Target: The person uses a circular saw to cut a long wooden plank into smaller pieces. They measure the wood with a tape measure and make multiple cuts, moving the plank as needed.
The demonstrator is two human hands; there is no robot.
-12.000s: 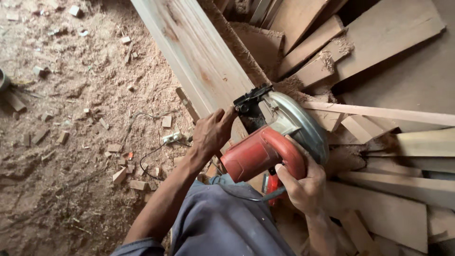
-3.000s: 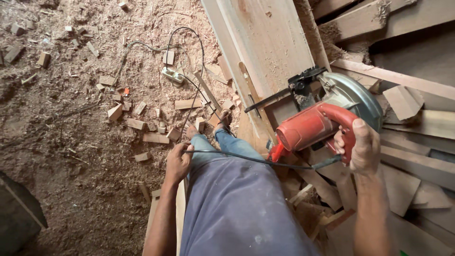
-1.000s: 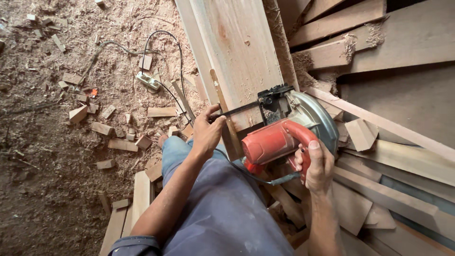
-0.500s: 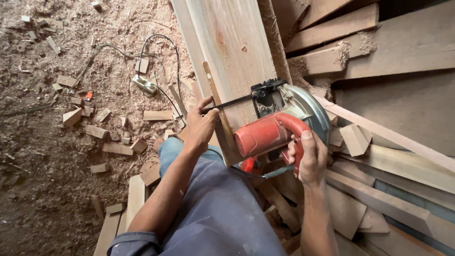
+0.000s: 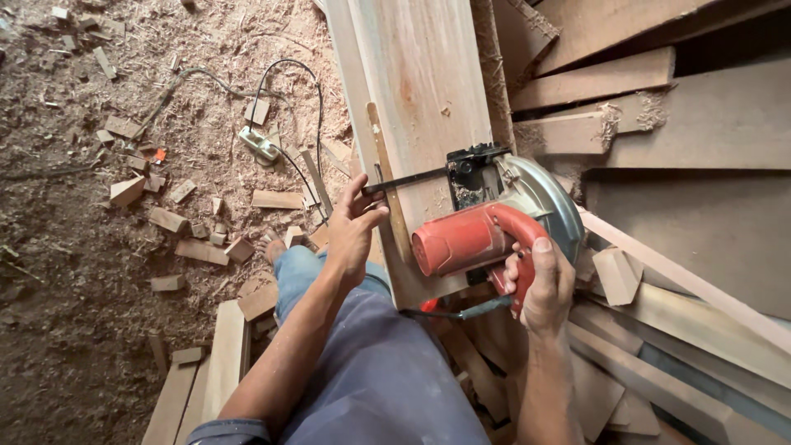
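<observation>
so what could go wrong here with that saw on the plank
The left hand sits on the plank edge by the guide bar, close to the red circular saw; a slip could reach the blade. The power cable trails near the plank and might snag. Loose offcuts underfoot could upset footing.

soft even daylight, sharp focus, faint shadows, no glare

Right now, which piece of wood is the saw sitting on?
The long pale plank running up the middle. The red circular saw rests on it, held by the right hand, and the left hand touches its edge. The small offcuts lie on the sawdust.
</observation>
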